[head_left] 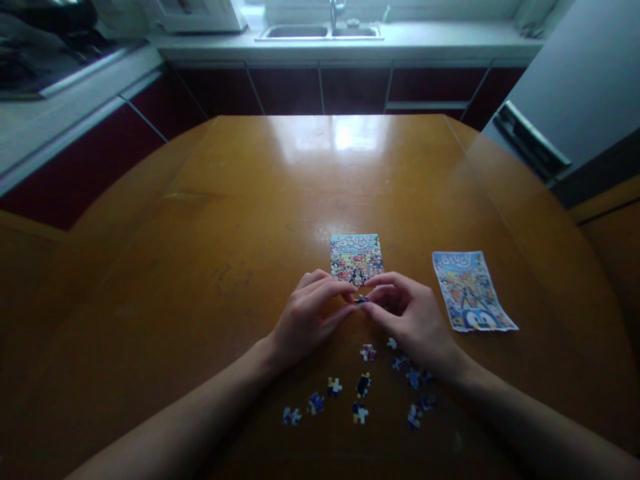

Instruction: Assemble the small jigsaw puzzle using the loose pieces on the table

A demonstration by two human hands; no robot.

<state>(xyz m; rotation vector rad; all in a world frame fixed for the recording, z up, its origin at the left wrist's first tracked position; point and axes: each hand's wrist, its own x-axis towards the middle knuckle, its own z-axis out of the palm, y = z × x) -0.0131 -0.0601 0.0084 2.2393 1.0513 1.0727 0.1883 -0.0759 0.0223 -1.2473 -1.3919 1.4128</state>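
Between the fingertips of my left hand (315,308) and my right hand (410,313) is a small dark jigsaw puzzle piece (361,299). Both hands are closed in a pinch on it, at the near edge of the partly joined jigsaw puzzle (356,257). That section is colourful, with a light blue strip and pale lettering along its top. Loose puzzle pieces lie nearer to me, among them a reddish one (368,352), a dark one (363,385) and a blue one (315,403). Several more sit below my right hand, some partly in shadow.
A creased picture sheet (473,290) with similar art lies right of my right hand. Everything rests on a large shiny wooden table (250,200). Beyond it stand a counter with a double sink (295,32) and dark red cabinets (290,87); a grey appliance (590,87) is at right.
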